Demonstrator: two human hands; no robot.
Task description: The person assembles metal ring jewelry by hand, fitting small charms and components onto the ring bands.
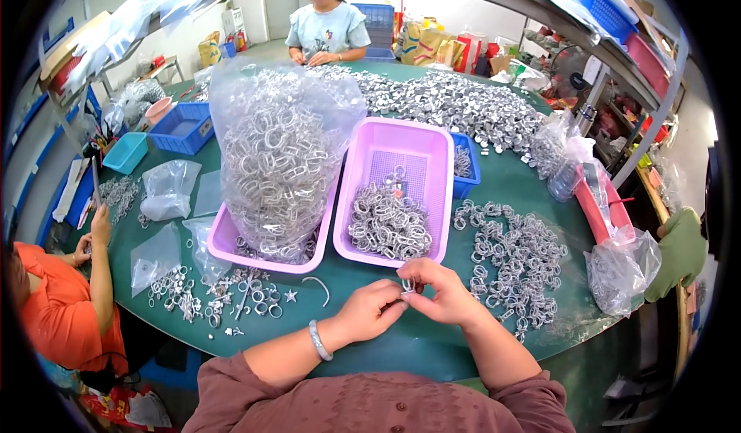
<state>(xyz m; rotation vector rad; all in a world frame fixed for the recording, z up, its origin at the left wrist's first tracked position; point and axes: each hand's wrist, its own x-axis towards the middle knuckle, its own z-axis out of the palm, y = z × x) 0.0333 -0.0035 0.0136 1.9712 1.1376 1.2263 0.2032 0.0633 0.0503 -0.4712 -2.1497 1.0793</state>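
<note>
In front of my body, both hands come together at the table's near edge. My right hand (441, 294) is closed, thumb and finger pinching a small silver metal link (407, 285). Bent fingers of my left hand (372, 309) are pressed together right beside that link; what they grip, if anything, is hidden. Just beyond my hands is a pink-purple plastic basket (446, 194) with a heap of silver metal links (390, 223) in its near half. To my right, many similar links (517, 259) lie spread on the green table (432, 356).
A large clear bag of metal links (274, 155) stands in a second pink basket (220, 244). Rings and small parts (185, 294) lie at left. A blue bin (465, 167) and a pile of silver pieces (455, 101) are farther back. Co-workers sit left (65, 302) and opposite (328, 32).
</note>
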